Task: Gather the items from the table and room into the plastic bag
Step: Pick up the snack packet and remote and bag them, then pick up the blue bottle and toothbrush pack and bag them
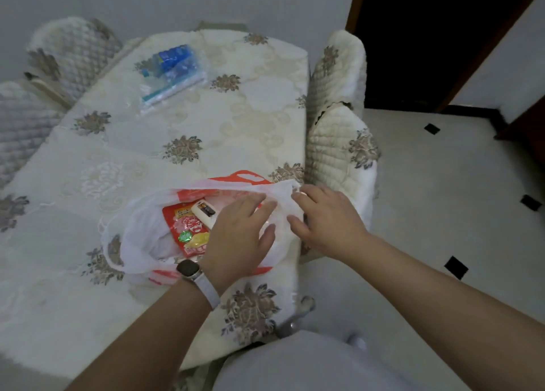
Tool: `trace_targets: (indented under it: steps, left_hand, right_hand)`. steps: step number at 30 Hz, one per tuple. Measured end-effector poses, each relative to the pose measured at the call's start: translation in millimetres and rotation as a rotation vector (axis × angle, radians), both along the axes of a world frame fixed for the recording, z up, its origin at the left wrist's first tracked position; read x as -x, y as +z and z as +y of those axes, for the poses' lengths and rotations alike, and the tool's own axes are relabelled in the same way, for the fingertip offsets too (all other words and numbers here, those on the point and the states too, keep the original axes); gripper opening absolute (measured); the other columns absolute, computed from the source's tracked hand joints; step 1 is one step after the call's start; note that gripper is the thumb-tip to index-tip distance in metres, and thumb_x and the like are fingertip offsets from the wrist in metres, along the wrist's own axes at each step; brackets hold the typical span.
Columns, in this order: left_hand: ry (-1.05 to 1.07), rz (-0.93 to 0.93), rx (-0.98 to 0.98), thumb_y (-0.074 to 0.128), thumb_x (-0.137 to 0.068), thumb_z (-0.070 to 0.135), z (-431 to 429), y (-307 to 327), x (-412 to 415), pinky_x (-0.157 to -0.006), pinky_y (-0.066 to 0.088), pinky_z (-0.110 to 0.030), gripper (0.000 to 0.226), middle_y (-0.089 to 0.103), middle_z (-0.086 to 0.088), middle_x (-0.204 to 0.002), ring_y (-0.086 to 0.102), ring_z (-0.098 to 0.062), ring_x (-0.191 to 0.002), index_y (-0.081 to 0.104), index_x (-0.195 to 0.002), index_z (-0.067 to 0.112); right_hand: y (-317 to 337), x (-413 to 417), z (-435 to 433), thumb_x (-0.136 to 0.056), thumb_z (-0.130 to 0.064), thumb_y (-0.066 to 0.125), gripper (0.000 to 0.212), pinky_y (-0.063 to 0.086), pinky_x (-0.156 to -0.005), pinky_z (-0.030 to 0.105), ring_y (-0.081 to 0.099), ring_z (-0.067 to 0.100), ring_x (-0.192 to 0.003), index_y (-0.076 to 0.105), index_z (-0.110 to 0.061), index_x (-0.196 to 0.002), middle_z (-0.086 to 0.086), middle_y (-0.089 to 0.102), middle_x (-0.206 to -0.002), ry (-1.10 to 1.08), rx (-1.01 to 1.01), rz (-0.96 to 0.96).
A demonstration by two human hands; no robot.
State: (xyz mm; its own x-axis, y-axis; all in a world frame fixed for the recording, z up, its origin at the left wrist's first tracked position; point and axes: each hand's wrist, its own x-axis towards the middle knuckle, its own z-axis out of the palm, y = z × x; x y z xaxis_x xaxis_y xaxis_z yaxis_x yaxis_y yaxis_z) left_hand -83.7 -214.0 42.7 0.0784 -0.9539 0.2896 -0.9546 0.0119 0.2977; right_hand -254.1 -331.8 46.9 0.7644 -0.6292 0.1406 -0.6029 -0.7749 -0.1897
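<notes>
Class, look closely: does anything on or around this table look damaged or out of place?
The quilted chair cover right of the table shows what looks like a jagged tear near its top. A blue pack lies alone at the far end, outside the plastic bag.

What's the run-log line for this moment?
left hand: flat on plastic bag | right hand: touching bag rim | in bag: red snack packet | on table: blue pack

Open tablecloth (206,119) stretches between the plastic bag (141,231) and the far blue packet (172,72); padded chairs (339,143) crowd the right edge.
</notes>
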Motion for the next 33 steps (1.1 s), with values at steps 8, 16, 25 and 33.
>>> trace_targets:
  steps: [8, 16, 25, 33]
  left_hand:
    - [-0.127, -0.088, -0.017, 0.060, -0.087, 0.031, -92.1, 24.8, 137.9, -0.091, 0.049, -0.048, 0.041, 0.062, -0.012, -0.125, 0.059, -0.033, -0.113, 0.064, -0.123, 0.012]
    - [-0.245, -0.159, 0.015, 0.061, -0.087, 0.028, -164.5, 34.7, 256.7, -0.095, 0.047, -0.046, 0.040, 0.059, -0.011, -0.129, 0.054, -0.030, -0.119, 0.062, -0.124, 0.012]
    - [-0.308, -0.232, 0.030, 0.054, -0.088, 0.035, -240.4, 35.9, 303.8, -0.095, 0.043, -0.044, 0.042, 0.062, -0.011, -0.129, 0.056, -0.032, -0.119, 0.063, -0.123, 0.014]
    - [-0.371, -0.182, 0.072, 0.057, -0.088, 0.035, -363.2, 11.5, 312.2, -0.098, 0.041, -0.043, 0.044, 0.060, -0.009, -0.133, 0.053, -0.030, -0.123, 0.062, -0.127, 0.015]
  right_hand:
    - [13.1, 153.2, -65.0, -0.087, -0.052, 0.044, 0.052, 0.046, -0.090, 0.043, 0.056, 0.029, -0.109, 0.065, -0.015, -0.118, 0.006, 0.063, -0.120, -0.110, 0.006, -0.033]
    - [10.5, 283.2, -119.6, -0.087, -0.052, 0.046, 0.051, 0.043, -0.089, 0.042, 0.056, 0.030, -0.109, 0.064, -0.015, -0.118, 0.008, 0.063, -0.119, -0.179, 0.080, -0.078]
    - [13.1, 346.2, -171.4, -0.086, -0.051, 0.046, 0.052, 0.043, -0.092, 0.041, 0.057, 0.031, -0.111, 0.066, -0.014, -0.117, 0.008, 0.063, -0.122, -0.296, 0.144, -0.113]
    - [10.3, 358.2, -270.1, -0.087, -0.049, 0.046, 0.053, 0.044, -0.094, 0.043, 0.058, 0.032, -0.111, 0.066, -0.012, -0.120, 0.010, 0.064, -0.123, -0.350, 0.161, -0.009]
